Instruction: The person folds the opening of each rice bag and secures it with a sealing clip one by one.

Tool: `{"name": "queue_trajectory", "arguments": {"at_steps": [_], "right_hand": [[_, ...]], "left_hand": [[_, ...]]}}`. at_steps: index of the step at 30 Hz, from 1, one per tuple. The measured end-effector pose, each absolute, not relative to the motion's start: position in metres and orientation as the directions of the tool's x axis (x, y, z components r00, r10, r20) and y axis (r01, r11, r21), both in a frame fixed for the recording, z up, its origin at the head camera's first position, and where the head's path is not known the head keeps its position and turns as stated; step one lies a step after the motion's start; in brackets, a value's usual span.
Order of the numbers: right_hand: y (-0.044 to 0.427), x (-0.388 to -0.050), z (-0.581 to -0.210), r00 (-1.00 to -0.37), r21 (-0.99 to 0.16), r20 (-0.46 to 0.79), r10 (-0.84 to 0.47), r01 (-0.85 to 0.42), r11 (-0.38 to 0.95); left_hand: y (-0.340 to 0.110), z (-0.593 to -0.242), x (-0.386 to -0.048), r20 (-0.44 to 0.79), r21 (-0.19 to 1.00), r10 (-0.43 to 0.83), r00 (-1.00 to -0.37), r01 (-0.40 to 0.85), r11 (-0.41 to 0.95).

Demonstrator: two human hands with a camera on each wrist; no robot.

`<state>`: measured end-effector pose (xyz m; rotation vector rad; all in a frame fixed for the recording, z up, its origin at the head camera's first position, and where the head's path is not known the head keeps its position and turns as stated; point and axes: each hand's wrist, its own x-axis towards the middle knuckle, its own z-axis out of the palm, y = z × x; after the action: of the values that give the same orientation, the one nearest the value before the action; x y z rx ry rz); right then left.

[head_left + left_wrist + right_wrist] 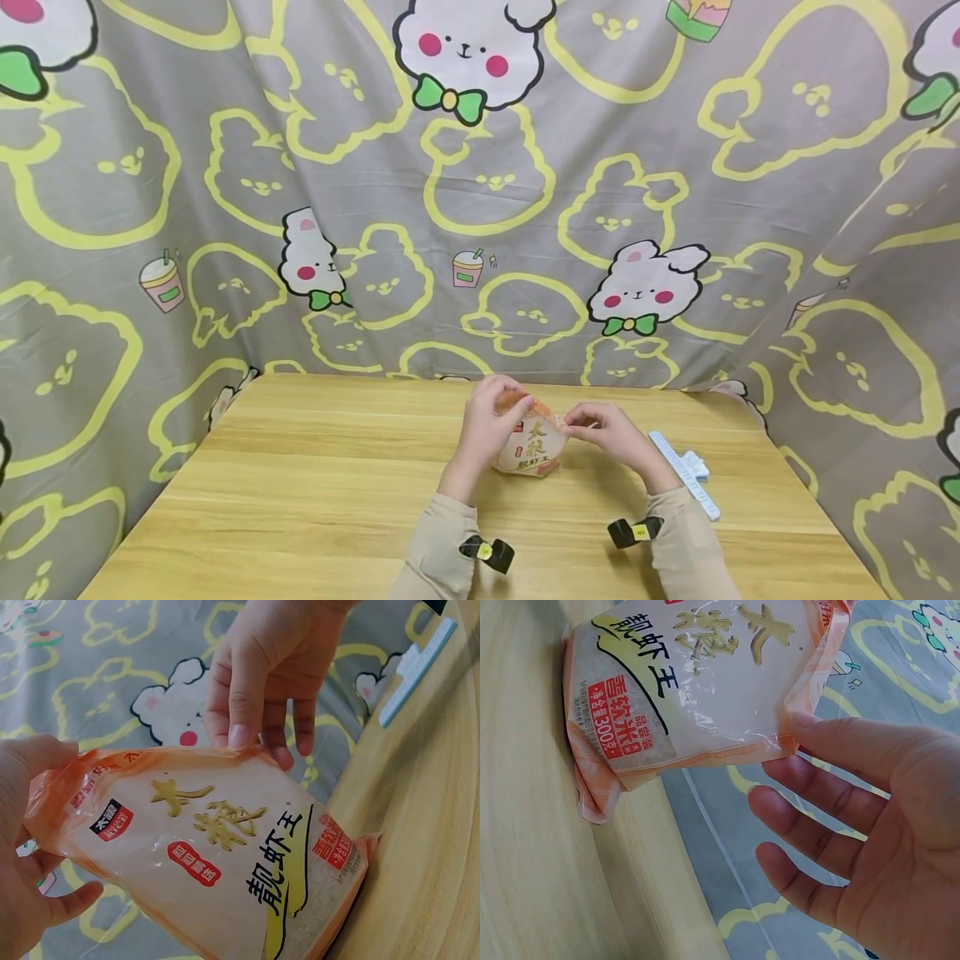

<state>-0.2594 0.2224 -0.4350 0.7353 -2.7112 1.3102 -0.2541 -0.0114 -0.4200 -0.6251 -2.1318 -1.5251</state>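
Note:
A small bag of rice (531, 454), white with orange edges and gold and black lettering, stands on the table with its bottom down. My left hand (486, 429) pinches the bag's top at the left corner between thumb and fingers. At the upper right edge, my right hand (611, 435) pinches the orange border with thumb and forefinger. The right wrist view shows the other fingers of that hand (885, 802) spread loosely below the bag (705, 690). Whether the bag's top is sealed cannot be made out.
A light-blue bag clip (684, 475) with a long ruler-like bar lies on the wooden table (300, 483), beside my right forearm. Grey patterned cloth (360, 192) hangs behind the table and along both sides. A black camera band is on each sleeve.

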Motion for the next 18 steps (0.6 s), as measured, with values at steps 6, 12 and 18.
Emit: {"name": "queue_trajectory", "arguments": {"at_steps": [6,12,18], "right_hand": [[0.226,-0.259,-0.436,-0.879,-0.732,0.251,-0.405,-0.446,0.515],[0.231,-0.259,-0.434,-0.898,-0.733,0.217,-0.382,-0.408,0.545],[0.239,-0.251,-0.424,-0.924,-0.745,0.194,-0.330,-0.357,0.563]], "left_hand": [[-0.012,-0.423,-0.255,0.624,0.716,0.106,-0.774,0.621,0.321],[-0.012,-0.423,-0.254,0.633,0.707,0.108,-0.766,0.630,0.323],[-0.012,-0.424,-0.254,0.634,0.709,0.109,-0.765,0.632,0.312]]}}
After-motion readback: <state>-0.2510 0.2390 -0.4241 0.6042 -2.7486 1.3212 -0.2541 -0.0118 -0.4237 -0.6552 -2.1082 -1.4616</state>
